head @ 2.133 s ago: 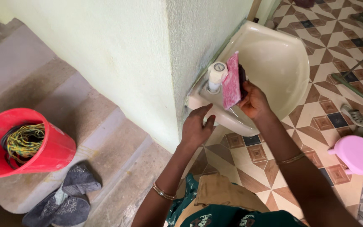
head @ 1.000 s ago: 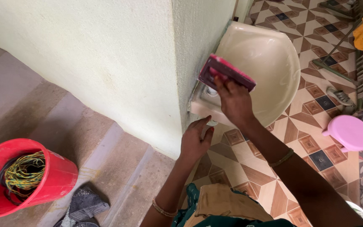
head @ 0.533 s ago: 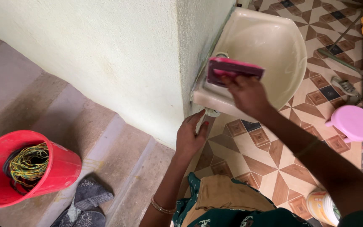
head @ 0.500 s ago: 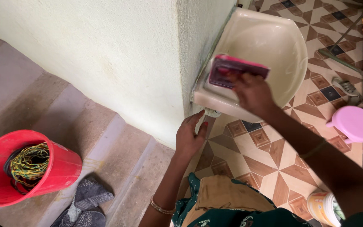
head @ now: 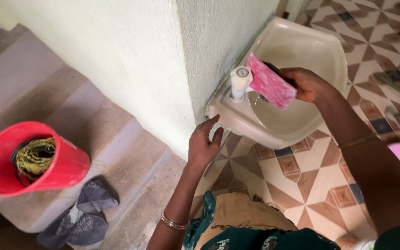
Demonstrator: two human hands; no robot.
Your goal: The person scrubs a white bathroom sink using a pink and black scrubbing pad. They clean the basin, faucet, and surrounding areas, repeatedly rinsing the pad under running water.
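Over the cream washbasin (head: 322, 44): right hand (head: 307, 84), grip closed on a pink scrub pad (head: 271, 86) beside the white tap (head: 240, 81); left hand (head: 203, 145), fingers loosely open, holding nothing, at the basin's underside.

Bare arms, gold bangles (head: 172, 223) on both wrists, green patterned garment (head: 237, 238)

Home washing corner: wall-hung cream basin (head: 320, 44), patterned floor tiles (head: 297, 171), concrete stairs (head: 116, 153), red bucket (head: 47, 171)
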